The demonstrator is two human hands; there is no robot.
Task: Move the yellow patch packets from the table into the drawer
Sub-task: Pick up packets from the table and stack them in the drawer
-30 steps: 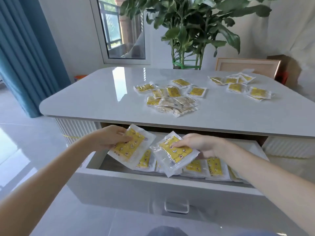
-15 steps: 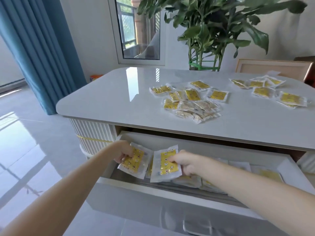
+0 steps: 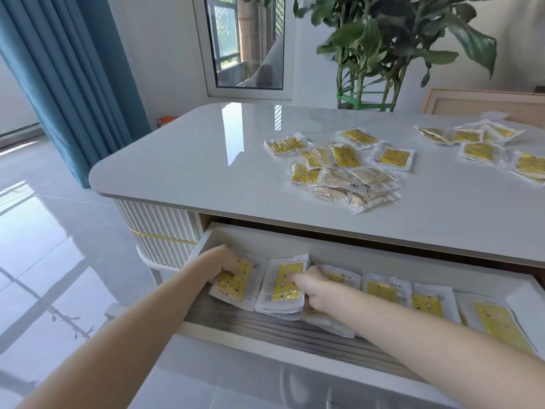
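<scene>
The white drawer [image 3: 206, 240] under the table stands pulled out, with several yellow patch packets lying in a row inside. My left hand [image 3: 222, 265] grips a packet [image 3: 240, 286] at the drawer's left end, fingers curled over its top. Beside it my right hand [image 3: 314, 290] holds a second packet [image 3: 284, 286] on a small stack, thumb on its yellow face. Several more packets lie in a pile [image 3: 342, 169] on the tabletop, with another group [image 3: 483, 146] at the far right.
The glossy grey tabletop [image 3: 191, 160] overhangs the drawer's back. A potted plant [image 3: 380, 48] and a wooden frame [image 3: 483, 101] stand behind the table. A blue curtain [image 3: 67, 78] hangs at the left over shiny floor tiles [image 3: 44, 261].
Both hands have carried their packets down and to the left into the drawer, where the packets now lie flat. The camera has swung left and closer.
</scene>
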